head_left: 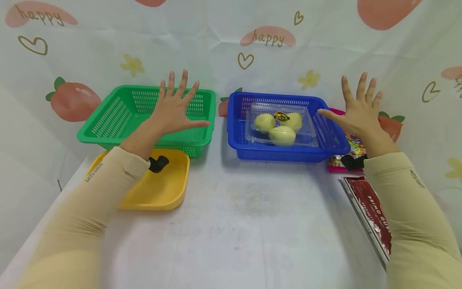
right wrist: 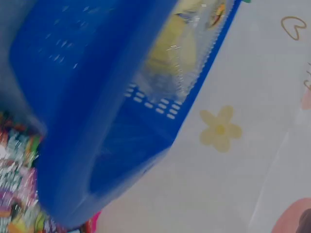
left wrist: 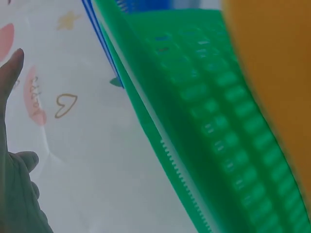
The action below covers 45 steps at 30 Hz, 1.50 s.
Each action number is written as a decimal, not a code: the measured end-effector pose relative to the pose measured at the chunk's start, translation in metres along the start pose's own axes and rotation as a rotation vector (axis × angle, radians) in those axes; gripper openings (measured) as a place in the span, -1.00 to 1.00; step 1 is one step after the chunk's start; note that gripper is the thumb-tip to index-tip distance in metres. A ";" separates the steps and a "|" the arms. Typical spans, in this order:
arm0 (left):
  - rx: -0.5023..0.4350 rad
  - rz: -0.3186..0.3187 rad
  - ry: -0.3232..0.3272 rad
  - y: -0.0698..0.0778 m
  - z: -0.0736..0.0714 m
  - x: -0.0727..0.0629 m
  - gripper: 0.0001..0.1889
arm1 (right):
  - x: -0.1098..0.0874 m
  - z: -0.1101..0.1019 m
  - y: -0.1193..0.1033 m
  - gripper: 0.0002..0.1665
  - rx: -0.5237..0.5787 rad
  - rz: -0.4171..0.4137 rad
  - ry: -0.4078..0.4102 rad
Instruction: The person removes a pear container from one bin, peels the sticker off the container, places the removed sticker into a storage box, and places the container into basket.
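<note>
My left hand [head_left: 171, 110] is raised with fingers spread in front of the green basket [head_left: 144, 141], holding nothing. In the left wrist view its thumb and fingers show at the left edge, apart from the basket rim. My right hand [head_left: 359, 112], also spread and holding nothing, is up by the right end of the blue basket [head_left: 281, 154]. Inside that basket lies a clear plastic box [head_left: 310, 136] with several pale yellow round fruits [head_left: 282, 135] and a dark label. Only a dark bit of the right hand shows in the right wrist view's corner.
A yellow tray [head_left: 159, 196] sits below the green basket, partly behind my left sleeve. At the right, a pink-edged bag of colourful wrapped sweets [head_left: 355, 146] and a red spaghetti packet [head_left: 371, 208] are partly covered by my right arm. A patterned cloth [head_left: 216, 48] hangs behind.
</note>
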<state>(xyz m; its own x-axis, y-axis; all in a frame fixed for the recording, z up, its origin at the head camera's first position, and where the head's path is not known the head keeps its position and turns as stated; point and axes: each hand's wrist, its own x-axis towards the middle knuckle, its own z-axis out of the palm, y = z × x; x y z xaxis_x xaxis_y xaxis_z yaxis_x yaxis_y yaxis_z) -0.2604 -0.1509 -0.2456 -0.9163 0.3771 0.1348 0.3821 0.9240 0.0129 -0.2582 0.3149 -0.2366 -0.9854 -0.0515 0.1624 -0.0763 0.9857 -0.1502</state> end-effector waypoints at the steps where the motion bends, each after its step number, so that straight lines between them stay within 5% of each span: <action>1: -0.013 -0.003 -0.005 0.002 0.000 0.003 0.14 | 0.002 0.000 -0.001 0.18 0.020 0.007 0.002; 7: -0.113 -0.027 -0.029 0.014 0.004 0.022 0.12 | 0.013 0.003 -0.009 0.17 0.158 0.013 0.024; 18: -0.447 -0.117 -0.089 0.052 0.018 0.053 0.01 | 0.031 0.010 -0.026 0.07 0.376 0.062 0.028; 22: -0.675 -0.131 -0.115 0.064 0.026 0.061 -0.03 | 0.035 0.014 -0.031 0.02 0.491 0.091 0.016; 28: -1.093 -0.218 -0.177 0.081 0.040 0.069 -0.09 | 0.043 0.021 -0.037 0.03 0.835 0.196 -0.093; 33: -1.173 -0.340 -0.172 0.092 0.054 0.076 -0.13 | 0.051 0.029 -0.040 0.09 1.077 0.267 -0.149; 39: -1.240 -0.408 -0.127 0.102 0.070 0.079 -0.17 | 0.053 0.044 -0.034 0.07 1.348 0.331 -0.304; 45: -1.316 -0.428 -0.024 0.108 0.084 0.077 -0.17 | 0.051 0.062 -0.021 0.16 1.239 0.345 -0.423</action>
<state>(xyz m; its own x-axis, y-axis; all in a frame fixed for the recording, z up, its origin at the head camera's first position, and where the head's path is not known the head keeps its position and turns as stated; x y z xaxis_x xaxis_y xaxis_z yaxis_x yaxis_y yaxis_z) -0.2997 -0.0172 -0.3173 -0.9864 0.0954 -0.1341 -0.1090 0.2324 0.9665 -0.3162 0.2819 -0.2853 -0.9358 -0.0989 -0.3383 0.3177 0.1790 -0.9311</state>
